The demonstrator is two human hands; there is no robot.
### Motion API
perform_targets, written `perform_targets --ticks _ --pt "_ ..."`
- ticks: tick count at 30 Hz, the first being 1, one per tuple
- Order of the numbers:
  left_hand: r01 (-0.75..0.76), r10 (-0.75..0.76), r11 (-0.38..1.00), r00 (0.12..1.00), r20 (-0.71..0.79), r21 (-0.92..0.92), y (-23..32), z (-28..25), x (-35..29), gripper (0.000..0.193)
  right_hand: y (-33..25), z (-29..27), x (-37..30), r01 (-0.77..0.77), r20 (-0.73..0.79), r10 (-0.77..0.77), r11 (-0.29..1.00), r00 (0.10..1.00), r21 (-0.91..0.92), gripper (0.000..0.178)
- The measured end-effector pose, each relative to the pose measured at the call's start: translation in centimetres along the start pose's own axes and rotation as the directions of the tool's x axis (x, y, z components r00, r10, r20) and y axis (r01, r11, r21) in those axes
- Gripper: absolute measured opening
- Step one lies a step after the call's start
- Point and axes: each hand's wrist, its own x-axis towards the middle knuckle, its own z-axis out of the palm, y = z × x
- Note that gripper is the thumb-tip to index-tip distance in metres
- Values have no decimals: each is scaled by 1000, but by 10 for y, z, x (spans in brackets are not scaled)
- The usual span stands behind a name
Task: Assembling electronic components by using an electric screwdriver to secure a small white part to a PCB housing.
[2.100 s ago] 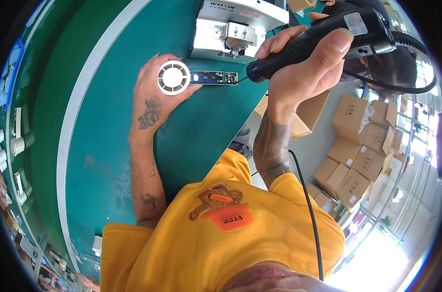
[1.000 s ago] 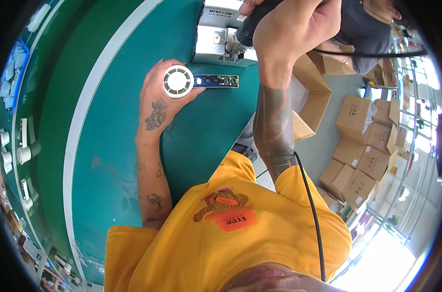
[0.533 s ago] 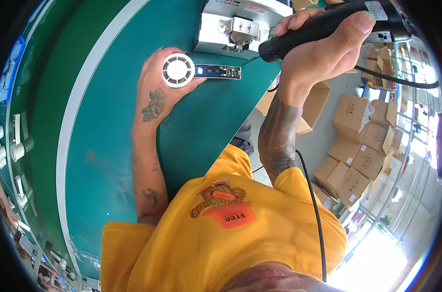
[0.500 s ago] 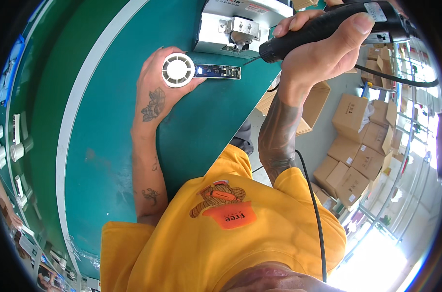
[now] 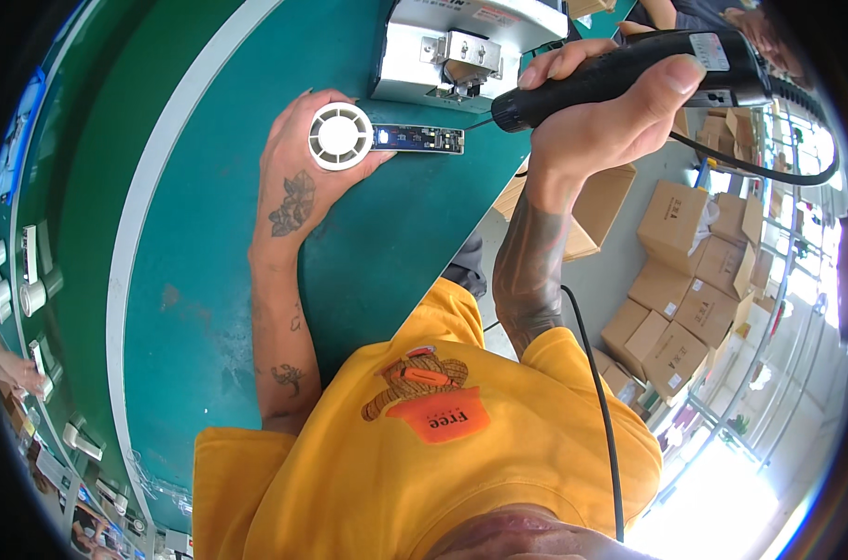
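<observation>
– Where to find white fan (image 5: 340,136) with circuit board (image 5: 415,138)?
– Above green desk (image 5: 209,299), grasped in left hand (image 5: 289,168), near metal machine (image 5: 413,73).
– And in right hand (image 5: 601,131)?
– Black screwdriver (image 5: 583,91), well clasped, tip (image 5: 481,124) just beside the board; slanting edge (image 5: 460,247) near, wider room toward left.

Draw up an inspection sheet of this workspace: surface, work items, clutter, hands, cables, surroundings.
Surface: dark green flat bench top, smudged toward the left.
Work items: white round spoked plastic piece with a narrow dark-blue circuit board extending right; black cylindrical electric screwdriver, its thin bit aimed at the board's right end, contact unclear.
Clutter: thin clear plastic at lower left.
Hands: left hand grips the white piece; right hand wraps the screwdriver.
Cables: black cable loops at the screwdriver's rear; another black cable crosses the yellow fabric shirt.
Surroundings: silver boxy metal machine beyond the board; brown cardboard boxes stacked at right; another person's hand far left.
</observation>
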Motion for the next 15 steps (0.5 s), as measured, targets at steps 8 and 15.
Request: perform_targets --ticks 8,15 --pt "23 -23 1000 1000 -2 8 0 2 1 56 -3 -23 16 58 53 -58 998 997 -2 78" --pt "46 -46 999 999 19 -12 4 -2 1 56 -12 -50 56 391 67 -461 813 885 431 107"
